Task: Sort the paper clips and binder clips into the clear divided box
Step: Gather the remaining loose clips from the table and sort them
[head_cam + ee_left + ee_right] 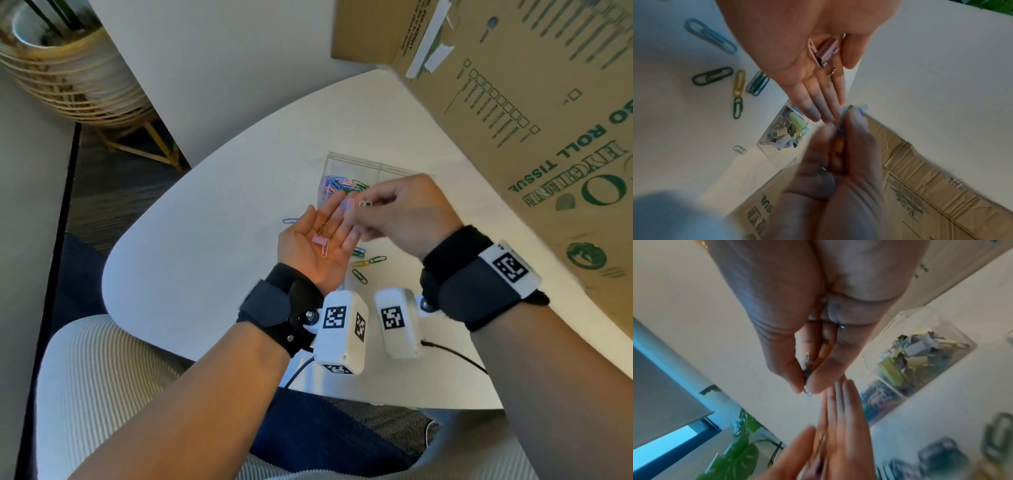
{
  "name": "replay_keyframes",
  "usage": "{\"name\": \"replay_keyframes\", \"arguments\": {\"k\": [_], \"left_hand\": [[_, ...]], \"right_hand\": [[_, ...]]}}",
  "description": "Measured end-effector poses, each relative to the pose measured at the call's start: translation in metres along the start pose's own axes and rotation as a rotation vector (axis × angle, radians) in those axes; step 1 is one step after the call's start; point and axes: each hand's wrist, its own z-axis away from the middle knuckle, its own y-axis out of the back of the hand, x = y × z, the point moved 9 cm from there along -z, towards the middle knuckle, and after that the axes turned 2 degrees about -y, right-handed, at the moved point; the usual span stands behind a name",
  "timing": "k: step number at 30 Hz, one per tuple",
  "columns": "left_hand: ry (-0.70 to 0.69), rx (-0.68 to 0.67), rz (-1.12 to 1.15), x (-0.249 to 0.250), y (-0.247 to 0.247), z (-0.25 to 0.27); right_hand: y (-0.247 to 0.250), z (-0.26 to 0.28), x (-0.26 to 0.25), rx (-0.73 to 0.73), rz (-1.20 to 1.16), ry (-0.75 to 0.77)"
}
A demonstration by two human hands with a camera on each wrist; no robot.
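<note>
- Head view: the left hand (317, 245) is held palm up over the white table (205, 240), its fingers straight and relaxed. On the palm lie a pink binder clip (320, 241) and a pink paper clip (324, 251), which touch each other.
- The right hand (404, 212) is just beside the left fingertips, and its thumb and forefinger pinch a small clip (365, 204) with a silver wire handle; the kind of clip I cannot tell here.
- The clear divided box (356, 164) stands on the table behind both hands. Its left compartment holds colourful paper clips (342, 185); the right compartment is hidden by the right hand.
- Some loose paper clips (368, 262) lie on the table under the hands, and one blue paper clip (289, 221) lies left of the left hand. A big cardboard box (531, 102) stands at the right.
- Left wrist view: the open left palm (807, 48) carries the pink binder clip (827, 53) with the pink paper clip (812, 47) next to it. The right hand (840, 162), blurred, pinches something bluish at its fingertips (857, 113). Green, yellow and blue paper clips (740, 84) lie on the table, and one compartment of the box (777, 155) holds binder clips (791, 131).
- Right wrist view: the right thumb and forefinger (818, 378) are pressed together on a small dark clip (807, 371). The left fingers (842, 410) are straight, close below. The box (900, 324) shows binder clips (916, 353) in one compartment and paper clips (875, 400) in the neighbouring one.
</note>
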Motion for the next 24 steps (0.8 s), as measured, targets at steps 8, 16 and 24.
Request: {"name": "replay_keyframes", "arguments": {"k": [8, 16, 24], "left_hand": [[0.021, 0.03, -0.017, -0.001, 0.008, 0.006], [0.037, 0.108, -0.053, -0.002, 0.014, 0.004], [0.109, 0.049, -0.074, -0.023, 0.002, 0.009]], "right_hand": [[0.012, -0.057, -0.025, 0.153, 0.542, 0.081], [-0.018, -0.013, -0.035, 0.046, 0.649, 0.305], [-0.045, 0.016, -0.008, -0.09, 0.725, 0.339]]}}
